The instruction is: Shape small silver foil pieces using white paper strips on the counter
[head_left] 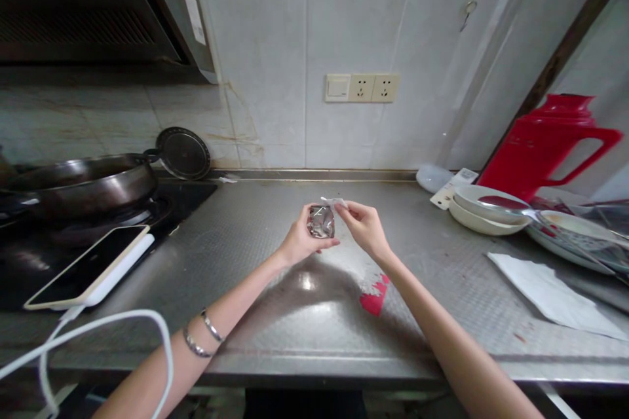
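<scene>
Over the middle of the steel counter, my left hand (299, 237) grips a small squarish package (322, 222), dark inside with a shiny, clear-looking surface. The thumb and fingers wrap its left side and bottom; what it contains I cannot make out. At the package's upper right, my right hand (362, 226) is closed in a pinch on a small whitish strip (335, 201). Whether that strip is still joined to the package cannot be seen. Two silver bangles (197, 342) circle my left forearm.
To the left, a phone (93, 265) with a white cable lies by the stove and a pan (93, 183). Stacked bowls (486, 219), a red jug (545, 144) and a white paper sheet (555, 294) are at the right. A torn red patch (374, 301) marks the counter (255, 209).
</scene>
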Demonstrator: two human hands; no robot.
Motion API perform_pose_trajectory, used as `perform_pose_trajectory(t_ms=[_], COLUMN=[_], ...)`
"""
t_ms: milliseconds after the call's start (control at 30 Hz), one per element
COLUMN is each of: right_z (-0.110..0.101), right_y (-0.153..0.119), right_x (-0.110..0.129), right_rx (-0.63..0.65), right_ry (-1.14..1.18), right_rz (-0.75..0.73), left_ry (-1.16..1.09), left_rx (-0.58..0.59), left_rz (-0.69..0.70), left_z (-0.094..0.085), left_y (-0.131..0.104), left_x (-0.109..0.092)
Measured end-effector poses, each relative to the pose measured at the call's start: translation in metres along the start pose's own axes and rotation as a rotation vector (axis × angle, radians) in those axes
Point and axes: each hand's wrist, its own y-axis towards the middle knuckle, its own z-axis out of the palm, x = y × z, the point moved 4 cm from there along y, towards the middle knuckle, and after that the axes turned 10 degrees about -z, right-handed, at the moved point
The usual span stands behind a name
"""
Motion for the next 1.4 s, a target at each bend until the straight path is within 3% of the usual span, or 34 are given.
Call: perform_pose_trajectory(t_ms=[233, 700, 933, 1133, 1267, 1400], right_z=[0.003, -0.005, -0.014, 0.004, 0.004, 0.003], right_y=[-0.007, -0.007, -0.003, -0.008, -0.010, -0.010], right_x=[0.017, 0.027, 0.021, 0.025, 0.030, 0.033], right_rx=[0.108, 0.072, -0.042, 0.206, 0.230, 0.247], right_ry=[-0.046, -0.126, -0.100, -0.083, -0.070, -0.048], right_rz=[-0.119, -0.182, -0.094, -0.232, -0.296, -0.262], left_ry=[0.000, -0.061, 0.075, 0.140, 0.134, 0.099], left_rx=[-0.069, -0.137, -0.054, -0.027, -0.054, -0.063], left_rz=[0.007, -0.047, -0.012, 0.065, 0.072, -0.041], left_z=[0.004, 0.006, 0.008, 0.013, 0.011, 0.008], left_y=[-0.002, -0.003, -0.002, -0.002, 0.000, 0.000], left_x=[0.005, 0.008, 0.009, 0.012, 0.012, 0.011])
